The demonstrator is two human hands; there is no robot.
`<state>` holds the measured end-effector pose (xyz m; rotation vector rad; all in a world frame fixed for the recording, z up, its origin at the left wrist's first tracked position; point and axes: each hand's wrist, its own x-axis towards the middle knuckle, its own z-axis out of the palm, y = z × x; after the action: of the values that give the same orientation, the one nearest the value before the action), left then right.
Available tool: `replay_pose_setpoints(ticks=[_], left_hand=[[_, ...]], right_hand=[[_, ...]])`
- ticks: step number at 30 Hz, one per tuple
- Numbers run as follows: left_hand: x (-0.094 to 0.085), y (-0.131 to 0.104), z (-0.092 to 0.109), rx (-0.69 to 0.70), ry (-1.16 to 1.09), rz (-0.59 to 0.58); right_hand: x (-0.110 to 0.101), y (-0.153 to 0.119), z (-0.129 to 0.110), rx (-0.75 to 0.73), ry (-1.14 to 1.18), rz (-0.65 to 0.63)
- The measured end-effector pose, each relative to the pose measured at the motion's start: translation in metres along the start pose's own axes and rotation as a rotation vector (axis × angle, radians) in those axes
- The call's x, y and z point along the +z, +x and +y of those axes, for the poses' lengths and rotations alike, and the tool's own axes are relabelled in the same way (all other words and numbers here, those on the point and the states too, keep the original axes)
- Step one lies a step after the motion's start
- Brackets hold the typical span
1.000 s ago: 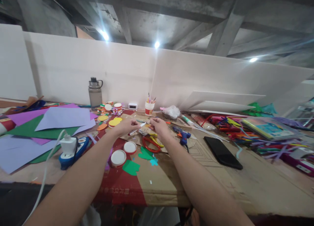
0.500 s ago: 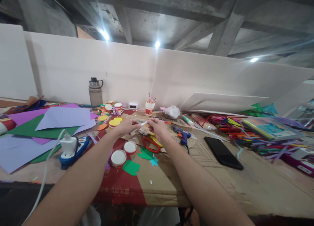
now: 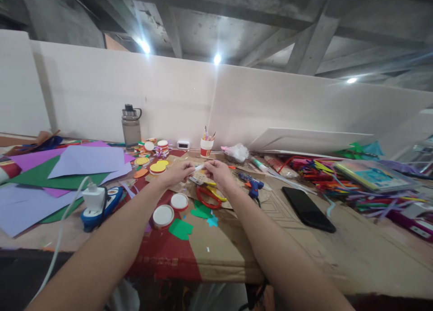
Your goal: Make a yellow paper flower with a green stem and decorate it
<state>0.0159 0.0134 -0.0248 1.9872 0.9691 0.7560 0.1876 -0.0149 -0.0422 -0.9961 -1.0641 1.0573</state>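
Observation:
Between my two hands is a small white strip, perhaps paper. My left hand pinches its left end and my right hand pinches its right end, fingertips close together over the table. Just below my hands lie scissors with red and yellow handles. Nearer to me are two round white lids or shallow cups with red sides, green paper pieces and a light-blue paper star. Yellow-topped round pieces sit left of my left hand.
A blue glue gun and a black phone lie to the right, before a heap of pipe cleaners. On the left are a power strip and coloured paper sheets. A bottle and a pencil cup stand behind.
The white strip has shifted slightly and now lies flatter between my fingertips. Both hands keep hold of it in nearly the same place.

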Motion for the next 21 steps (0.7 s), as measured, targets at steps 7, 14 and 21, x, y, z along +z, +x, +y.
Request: replay_pose_setpoints(ticks=[7,14,21], left_hand=[[-0.0006,-0.0017,0.0039,0.021,-0.130,-0.036],[-0.0002,-0.0024,0.0034,0.022,-0.173,-0.030],[-0.0038,0.0014,-0.0049,0.139,0.010,0.045]], right_hand=[[0.0011,-0.0028,-0.0073,-0.038,-0.013,0.049],[0.0001,-0.0040,-0.0094,-0.045,-0.028,0.016],[-0.0003,0.0007,-0.0050,-0.030,-0.006,-0.015]])
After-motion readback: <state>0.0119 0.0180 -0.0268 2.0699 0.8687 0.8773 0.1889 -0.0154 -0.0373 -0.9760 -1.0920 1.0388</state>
